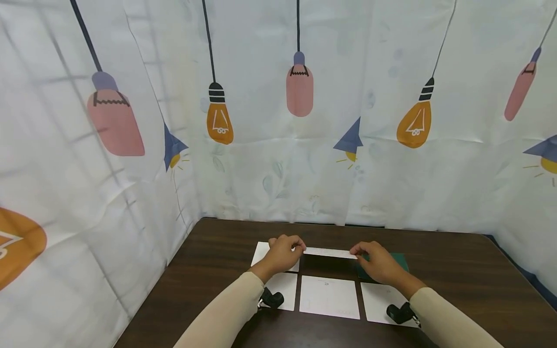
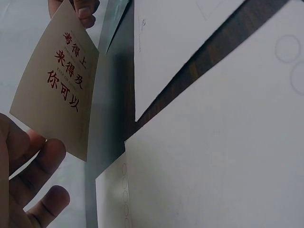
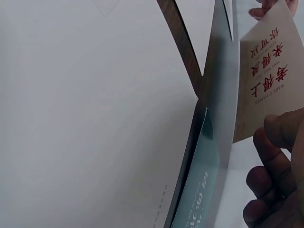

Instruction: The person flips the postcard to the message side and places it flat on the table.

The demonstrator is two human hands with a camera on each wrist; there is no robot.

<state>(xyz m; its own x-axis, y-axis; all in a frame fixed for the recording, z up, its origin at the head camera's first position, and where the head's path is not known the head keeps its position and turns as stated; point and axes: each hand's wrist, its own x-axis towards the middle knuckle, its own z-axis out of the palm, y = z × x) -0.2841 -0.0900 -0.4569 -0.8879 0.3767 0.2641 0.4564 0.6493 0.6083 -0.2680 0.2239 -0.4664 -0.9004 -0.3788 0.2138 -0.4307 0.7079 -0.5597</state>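
Note:
Both hands hold one white card by its two ends, tilted up over the far row of cards. In the left wrist view, red Chinese characters show on the face of this card. My left hand pinches its left end between thumb and fingers. At the opposite end, my right hand pinches it the same way. Under the right hand lies a green card, partly hidden by it. A white card lies beneath the left hand.
Nearer the front, three white cards lie in a row: left, middle and right. Narrow strips of the dark wooden table show between them. A white curtain printed with lamps hangs behind and beside the table.

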